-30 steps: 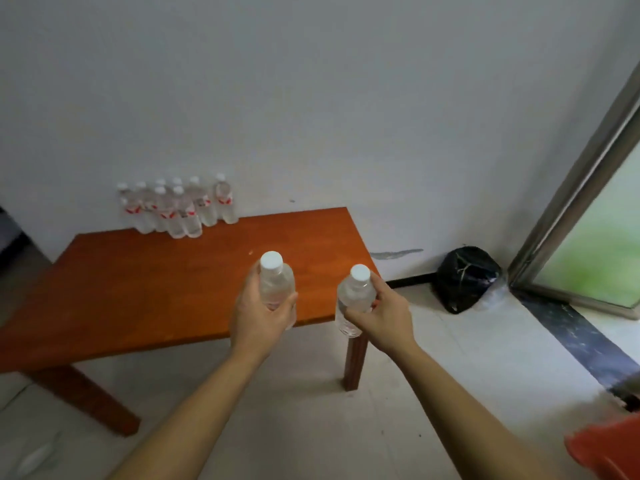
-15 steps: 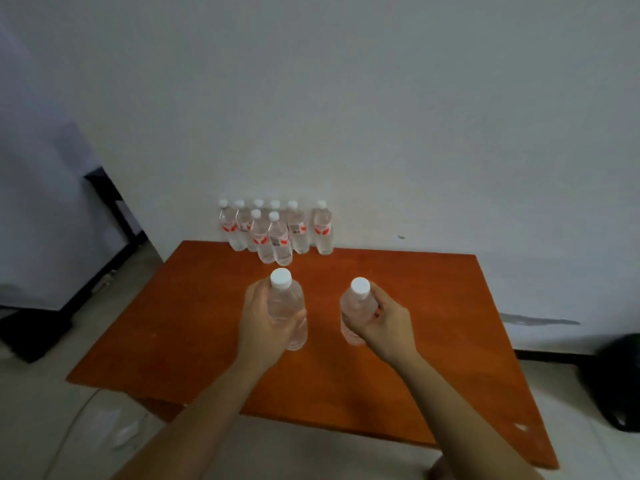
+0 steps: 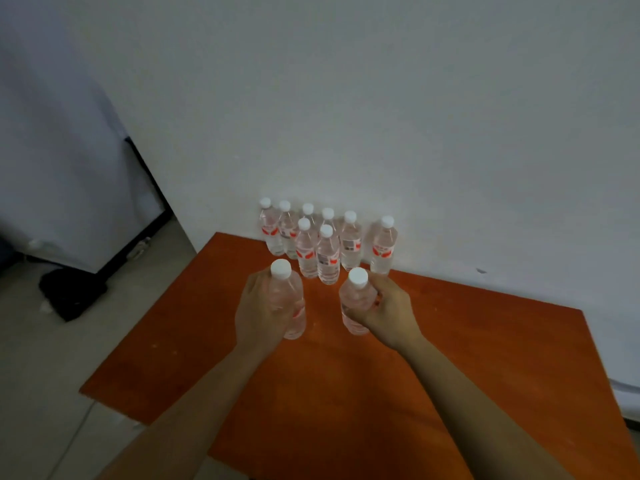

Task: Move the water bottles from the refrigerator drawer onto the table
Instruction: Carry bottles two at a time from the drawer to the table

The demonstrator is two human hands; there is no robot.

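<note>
Water bottles on table: eight clear bottles (image 3: pixel 327 254) with white caps, upright, clustered at the far edge against the wall (image 3: pixel 381 98)
Table (image 3: pixel 450 358): orange-brown wooden top, bare in the near half
Left hand (image 3: pixel 259 311): fingers wrapped around the left bottle (image 3: pixel 291 306), upright, above the table just before the cluster
Right hand (image 3: pixel 391 315): fingers curled around the right bottle (image 3: pixel 355 303), upright, beside the other; contact with the table cannot be told
Floor (image 3: pixel 52 375): pale tiles, dark object (image 3: pixel 72 292) at left
</note>
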